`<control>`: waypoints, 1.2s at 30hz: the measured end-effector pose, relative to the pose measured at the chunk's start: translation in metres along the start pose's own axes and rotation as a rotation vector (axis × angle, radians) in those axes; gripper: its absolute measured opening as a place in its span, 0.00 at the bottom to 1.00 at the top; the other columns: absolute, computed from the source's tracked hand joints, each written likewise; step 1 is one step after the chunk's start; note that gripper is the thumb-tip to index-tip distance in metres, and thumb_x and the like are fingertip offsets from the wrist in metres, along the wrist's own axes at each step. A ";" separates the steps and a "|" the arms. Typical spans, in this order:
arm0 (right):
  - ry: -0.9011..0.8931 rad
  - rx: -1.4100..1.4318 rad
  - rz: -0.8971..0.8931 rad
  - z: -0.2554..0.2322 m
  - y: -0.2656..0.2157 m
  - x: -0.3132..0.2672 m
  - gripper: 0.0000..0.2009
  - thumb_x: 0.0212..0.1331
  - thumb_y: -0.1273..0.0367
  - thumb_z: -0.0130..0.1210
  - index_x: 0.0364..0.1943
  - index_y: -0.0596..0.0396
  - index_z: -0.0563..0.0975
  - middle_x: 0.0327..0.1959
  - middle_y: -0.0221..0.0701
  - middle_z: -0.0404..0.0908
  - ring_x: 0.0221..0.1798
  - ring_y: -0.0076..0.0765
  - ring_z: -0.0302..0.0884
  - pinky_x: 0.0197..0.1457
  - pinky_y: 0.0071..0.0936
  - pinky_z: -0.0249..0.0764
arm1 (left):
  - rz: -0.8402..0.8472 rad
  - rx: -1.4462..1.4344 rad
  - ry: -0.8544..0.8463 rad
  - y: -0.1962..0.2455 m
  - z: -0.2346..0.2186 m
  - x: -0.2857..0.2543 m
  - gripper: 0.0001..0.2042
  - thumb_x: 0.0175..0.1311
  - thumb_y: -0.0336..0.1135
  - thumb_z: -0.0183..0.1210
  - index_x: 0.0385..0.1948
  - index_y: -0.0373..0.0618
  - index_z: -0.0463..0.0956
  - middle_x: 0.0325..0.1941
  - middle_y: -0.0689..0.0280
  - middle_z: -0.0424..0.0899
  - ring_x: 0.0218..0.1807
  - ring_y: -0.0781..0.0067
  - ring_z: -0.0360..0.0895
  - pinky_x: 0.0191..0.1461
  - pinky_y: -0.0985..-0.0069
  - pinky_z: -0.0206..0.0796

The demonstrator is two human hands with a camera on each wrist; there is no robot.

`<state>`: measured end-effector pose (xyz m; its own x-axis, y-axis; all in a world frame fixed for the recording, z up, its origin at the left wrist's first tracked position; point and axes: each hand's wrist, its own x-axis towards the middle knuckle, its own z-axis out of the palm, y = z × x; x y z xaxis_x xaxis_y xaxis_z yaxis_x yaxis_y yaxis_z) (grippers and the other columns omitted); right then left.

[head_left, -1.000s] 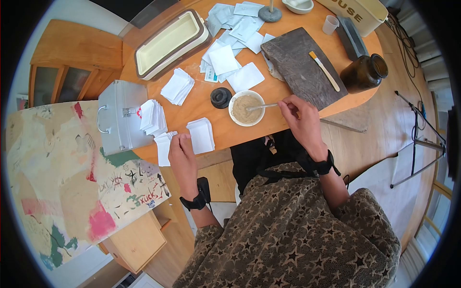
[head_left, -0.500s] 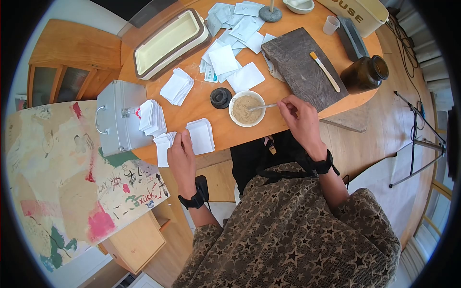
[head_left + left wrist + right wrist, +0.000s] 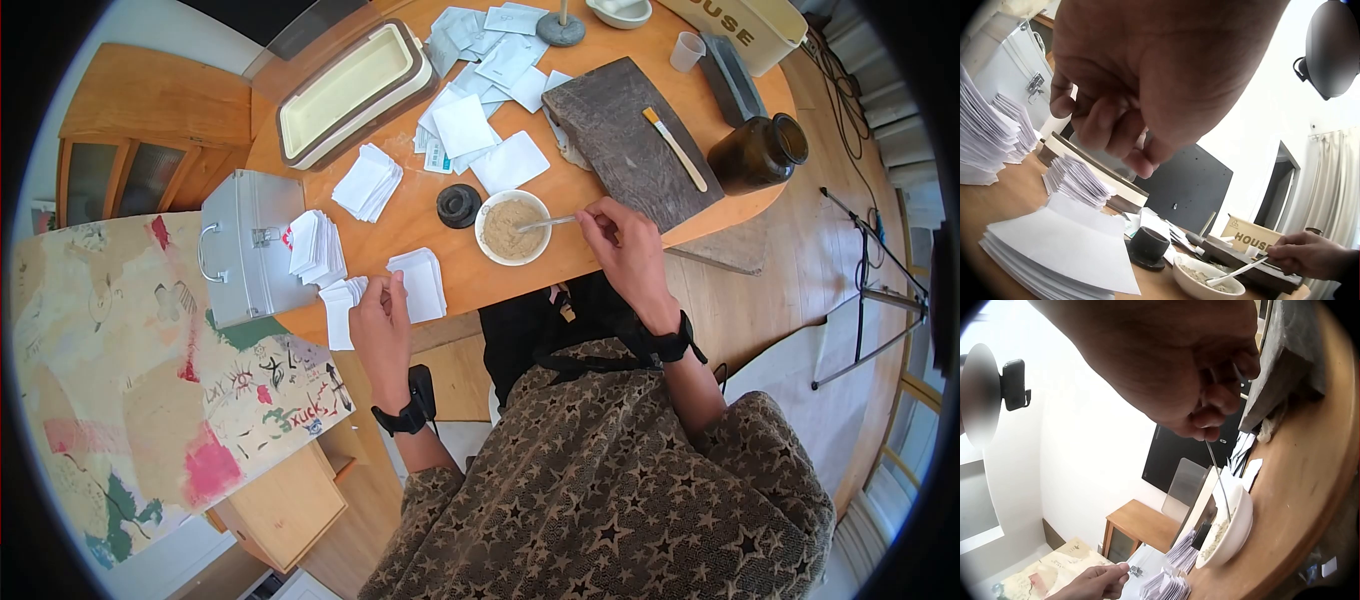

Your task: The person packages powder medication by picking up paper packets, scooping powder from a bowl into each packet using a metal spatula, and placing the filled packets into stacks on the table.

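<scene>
My right hand [image 3: 630,255] pinches the handle of a thin metal spoon [image 3: 562,219], whose lower end sits in a beige, powdery paste [image 3: 512,222]. A white bowl [image 3: 1238,534] holds the paste near the table's front edge. My left hand [image 3: 382,325] hovers over the table edge with its fingers loosely curled, and nothing shows in its grip in the left wrist view. Just beyond it lie a fanned stack of white paper packets [image 3: 1063,240] and another white stack [image 3: 338,312]. A small black round pot-like object [image 3: 459,205] stands left of the bowl.
More packet stacks [image 3: 368,182] stand near a silver case [image 3: 255,250]. Pale blue packets [image 3: 505,60] lie scattered behind. On the right are a dark board [image 3: 630,140] bearing a brush [image 3: 675,148], and a brown glass jar [image 3: 757,155]. A cream trough [image 3: 350,95] stands at the back left.
My left hand has shifted slightly, its thumb and fingers a little differently set. The right hand keeps hold of the spoon, which stays almost still in the bowl.
</scene>
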<state>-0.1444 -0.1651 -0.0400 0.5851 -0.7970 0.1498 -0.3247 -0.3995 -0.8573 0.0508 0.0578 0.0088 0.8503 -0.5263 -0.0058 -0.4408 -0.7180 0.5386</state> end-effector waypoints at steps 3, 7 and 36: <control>-0.005 0.001 0.006 -0.001 -0.001 0.000 0.08 0.64 0.68 0.64 0.32 0.60 0.82 0.20 0.39 0.79 0.19 0.39 0.76 0.26 0.32 0.70 | 0.010 -0.025 0.006 -0.004 0.002 0.001 0.15 0.75 0.39 0.58 0.29 0.36 0.75 0.18 0.60 0.74 0.19 0.74 0.66 0.27 0.74 0.57; -0.003 0.009 -0.001 0.001 0.000 0.000 0.08 0.64 0.68 0.64 0.33 0.60 0.82 0.20 0.39 0.79 0.19 0.39 0.76 0.26 0.32 0.70 | 0.026 -0.027 0.013 -0.003 0.003 0.000 0.13 0.73 0.38 0.60 0.31 0.37 0.75 0.16 0.62 0.71 0.17 0.76 0.59 0.24 0.73 0.52; 0.061 0.055 0.020 -0.019 -0.006 -0.007 0.09 0.65 0.69 0.63 0.32 0.62 0.79 0.20 0.39 0.77 0.20 0.38 0.74 0.27 0.31 0.68 | 0.109 0.439 -0.266 -0.023 -0.003 0.183 0.29 0.54 0.54 0.71 0.51 0.45 0.74 0.54 0.54 0.85 0.56 0.53 0.83 0.57 0.64 0.73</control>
<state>-0.1604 -0.1659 -0.0262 0.5320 -0.8314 0.1604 -0.2938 -0.3588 -0.8860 0.2174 -0.0206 -0.0017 0.7153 -0.6653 -0.2140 -0.6503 -0.7457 0.1449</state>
